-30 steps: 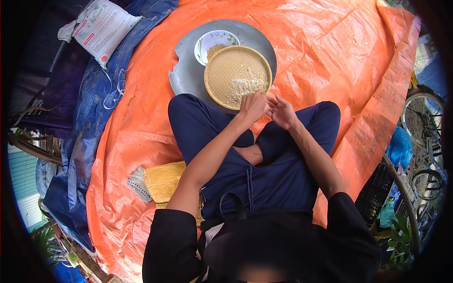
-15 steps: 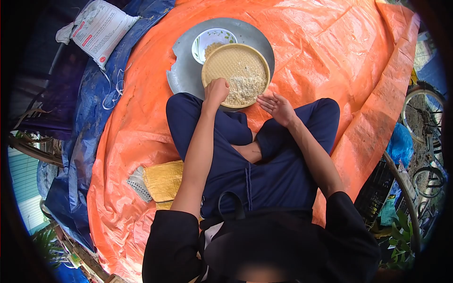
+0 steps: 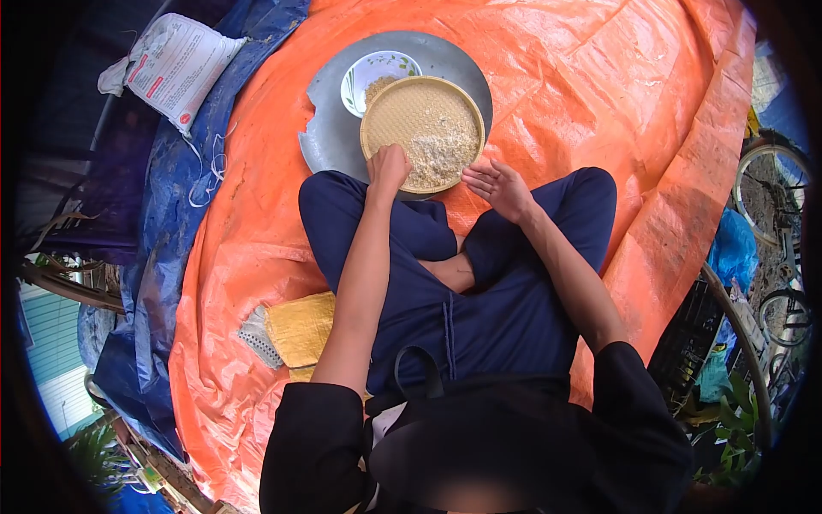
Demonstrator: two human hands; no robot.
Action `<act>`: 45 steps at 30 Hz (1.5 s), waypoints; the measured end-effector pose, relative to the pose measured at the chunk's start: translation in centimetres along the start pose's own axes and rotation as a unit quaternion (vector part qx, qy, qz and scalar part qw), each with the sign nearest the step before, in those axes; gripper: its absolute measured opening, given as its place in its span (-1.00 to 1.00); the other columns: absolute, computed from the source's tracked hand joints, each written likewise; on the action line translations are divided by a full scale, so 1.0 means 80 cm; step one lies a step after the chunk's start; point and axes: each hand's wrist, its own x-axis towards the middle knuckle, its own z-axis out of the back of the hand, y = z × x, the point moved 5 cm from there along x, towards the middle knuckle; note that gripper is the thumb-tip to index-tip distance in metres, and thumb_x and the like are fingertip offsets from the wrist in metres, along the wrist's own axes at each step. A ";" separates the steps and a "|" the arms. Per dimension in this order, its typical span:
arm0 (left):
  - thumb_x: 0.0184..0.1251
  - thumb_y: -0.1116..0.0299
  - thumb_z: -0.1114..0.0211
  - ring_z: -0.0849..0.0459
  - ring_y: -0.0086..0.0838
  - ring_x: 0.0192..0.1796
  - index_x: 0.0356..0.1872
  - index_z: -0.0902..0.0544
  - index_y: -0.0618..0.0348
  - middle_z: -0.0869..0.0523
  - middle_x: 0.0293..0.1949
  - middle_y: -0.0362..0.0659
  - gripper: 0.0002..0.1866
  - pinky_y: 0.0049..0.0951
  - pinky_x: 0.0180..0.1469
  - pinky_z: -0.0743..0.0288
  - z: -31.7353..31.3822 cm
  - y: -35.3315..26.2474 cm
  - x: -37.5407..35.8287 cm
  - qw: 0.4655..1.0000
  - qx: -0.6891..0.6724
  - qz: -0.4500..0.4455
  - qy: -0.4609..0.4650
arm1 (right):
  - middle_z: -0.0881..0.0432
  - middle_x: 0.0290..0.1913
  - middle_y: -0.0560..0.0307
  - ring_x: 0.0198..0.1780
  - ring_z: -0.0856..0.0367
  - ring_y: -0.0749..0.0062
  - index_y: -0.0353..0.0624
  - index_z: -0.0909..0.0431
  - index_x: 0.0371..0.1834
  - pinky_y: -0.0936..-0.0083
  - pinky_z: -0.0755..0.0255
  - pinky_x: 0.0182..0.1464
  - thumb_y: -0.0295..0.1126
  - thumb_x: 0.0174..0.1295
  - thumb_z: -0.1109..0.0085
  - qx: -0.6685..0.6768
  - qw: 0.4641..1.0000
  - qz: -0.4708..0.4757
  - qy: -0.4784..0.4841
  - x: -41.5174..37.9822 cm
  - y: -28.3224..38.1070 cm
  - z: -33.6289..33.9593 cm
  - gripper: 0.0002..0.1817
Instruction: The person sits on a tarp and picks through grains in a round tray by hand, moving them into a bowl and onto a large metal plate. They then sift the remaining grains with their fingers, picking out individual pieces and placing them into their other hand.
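Note:
A round woven tray with a raised rim holds pale, crumbly grain, heaped toward its lower right. My left hand is closed on the tray's lower-left rim. At the lower-right edge, my right hand has its fingers stretched out, palm partly up, close beside the rim; whether it touches is unclear. Behind the tray, a white bowl with a leaf pattern has brownish grain in it. Both tray and bowl are over a large grey metal disc with a broken left edge.
An orange tarp spreads under my crossed legs. A yellow cloth lies by my left thigh. At the upper left, a printed white sack rests near a blue tarp. A bicycle wheel stands at the far right.
The view has shifted slightly. The tray and both hands appear a little further left, with the left hand still at the rim and the right hand still spread. The grain's spread differs slightly.

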 end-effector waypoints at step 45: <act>0.07 0.32 -0.32 -0.72 -0.05 -0.20 -0.41 -0.73 0.10 -0.74 -0.34 0.04 -0.88 -0.15 -0.12 -0.56 0.004 -0.001 0.002 0.996 -0.062 0.048 -0.038 | -0.52 0.18 -0.17 0.21 -0.52 0.15 -0.42 -0.38 0.19 0.37 -0.37 0.30 -0.06 0.47 0.30 -0.038 0.998 -0.039 0.011 -0.001 -0.006 -0.001 -0.42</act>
